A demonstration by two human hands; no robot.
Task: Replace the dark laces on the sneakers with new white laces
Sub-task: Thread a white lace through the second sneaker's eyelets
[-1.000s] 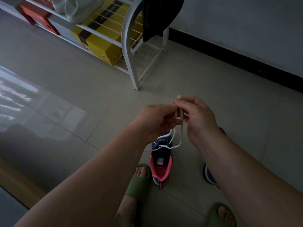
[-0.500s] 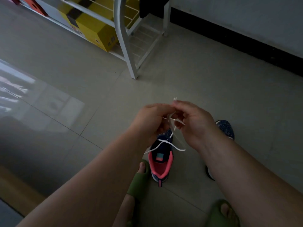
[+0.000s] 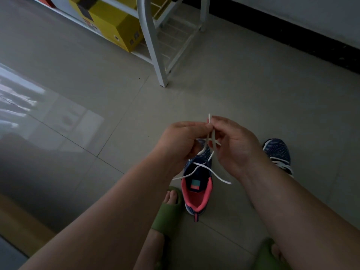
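A navy sneaker (image 3: 195,199) with a pink lining stands on the floor below my hands, heel toward me. A white lace (image 3: 202,166) runs up from it and crosses over its opening. My left hand (image 3: 181,142) and my right hand (image 3: 234,145) meet above the shoe, and both pinch the lace ends together; the tips stick up between the fingertips. The second navy sneaker (image 3: 277,152) lies to the right, partly hidden behind my right wrist.
A white metal rack (image 3: 153,45) stands ahead with a yellow box (image 3: 109,26) on its lower shelf. My feet in green slippers (image 3: 168,211) sit near the sneaker on the tiled floor. A dark skirting (image 3: 292,39) runs along the wall.
The view has tilted down, so the rack sits higher in frame. The lace strands now spread wider across the shoe, and a loose end hangs out to the right.
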